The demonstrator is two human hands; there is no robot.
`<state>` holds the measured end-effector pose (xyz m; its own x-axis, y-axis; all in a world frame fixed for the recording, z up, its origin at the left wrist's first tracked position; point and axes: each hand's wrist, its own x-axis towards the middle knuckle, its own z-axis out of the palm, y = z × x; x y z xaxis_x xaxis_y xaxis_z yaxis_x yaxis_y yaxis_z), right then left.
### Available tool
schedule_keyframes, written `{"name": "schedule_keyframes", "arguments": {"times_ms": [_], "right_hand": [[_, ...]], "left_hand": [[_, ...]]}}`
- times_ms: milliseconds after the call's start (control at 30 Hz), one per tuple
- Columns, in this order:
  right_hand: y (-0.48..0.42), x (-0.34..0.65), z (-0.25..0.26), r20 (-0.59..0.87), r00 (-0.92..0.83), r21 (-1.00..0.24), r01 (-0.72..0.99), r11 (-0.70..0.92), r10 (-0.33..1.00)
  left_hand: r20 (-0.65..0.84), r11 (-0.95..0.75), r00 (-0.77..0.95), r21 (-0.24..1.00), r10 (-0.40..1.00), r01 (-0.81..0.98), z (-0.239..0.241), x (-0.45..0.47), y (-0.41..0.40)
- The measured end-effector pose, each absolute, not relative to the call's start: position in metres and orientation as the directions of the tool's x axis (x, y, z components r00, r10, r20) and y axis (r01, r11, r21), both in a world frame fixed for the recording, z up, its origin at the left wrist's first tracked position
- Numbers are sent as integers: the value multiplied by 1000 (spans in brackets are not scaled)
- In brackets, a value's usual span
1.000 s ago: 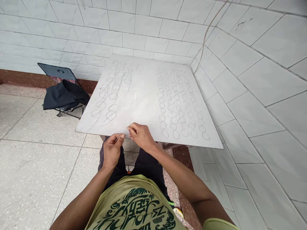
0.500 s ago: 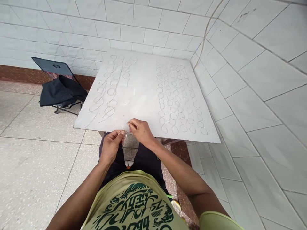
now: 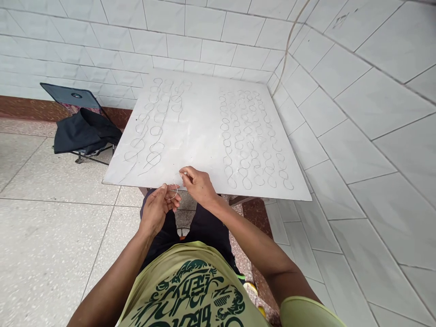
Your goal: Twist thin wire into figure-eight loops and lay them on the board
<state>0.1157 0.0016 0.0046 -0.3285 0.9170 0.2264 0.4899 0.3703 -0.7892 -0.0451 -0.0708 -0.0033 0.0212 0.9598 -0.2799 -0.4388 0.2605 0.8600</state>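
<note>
At the near edge of a white-topped table (image 3: 197, 141), my left hand (image 3: 156, 209) pinches a thin piece of wire (image 3: 176, 193) bent into a curve, with thumb and index finger closed on it. My right hand (image 3: 200, 185) is just to the right, its thumb and index finger pressed together close to the wire's end. The tips hide whether the wire runs into that pinch. On the left of the tabletop lie rows of looped wires with long tails (image 3: 156, 131). Rows of S-shaped and figure-eight wires (image 3: 227, 144) cover the right side.
A folding chair (image 3: 64, 94) with a dark cloth (image 3: 85, 131) draped on it stands left of the table. Tiled walls rise behind and to the right. A pale cable (image 3: 289, 47) hangs down the corner. My legs are under the table's near edge.
The fingers of my left hand have shifted and spread a little, and more of the wire's curve shows. My right hand has drawn slightly apart from the left. The view has turned slightly.
</note>
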Motion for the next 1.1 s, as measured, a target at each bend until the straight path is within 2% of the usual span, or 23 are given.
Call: {"name": "schedule_keyframes", "arguments": {"times_ms": [133,300,533,700,867,1100], "right_hand": [[-1,110,0,319,-341,-699,545,462,884],[-4,103,-9,334,-348,-650,587,482,876],[-7,99,-12,303,-334,-630,633,450,893],[-5,103,-14,301,-274,-713,571,406,913],[1,115,-14,258,-254,-838,422,347,932],[6,129,1,192,-274,-894,347,283,942]], "left_hand": [[-312,281,19,824,950,-492,-6,-38,-69],[-300,224,-80,842,951,-490,-15,-25,-70],[-206,145,-145,926,968,-348,-24,-22,-72],[-172,130,-106,938,979,-320,-23,-26,-75],[-149,103,-137,950,979,-294,-18,-33,-74],[-102,94,-138,994,985,-61,-8,-52,-71]]}}
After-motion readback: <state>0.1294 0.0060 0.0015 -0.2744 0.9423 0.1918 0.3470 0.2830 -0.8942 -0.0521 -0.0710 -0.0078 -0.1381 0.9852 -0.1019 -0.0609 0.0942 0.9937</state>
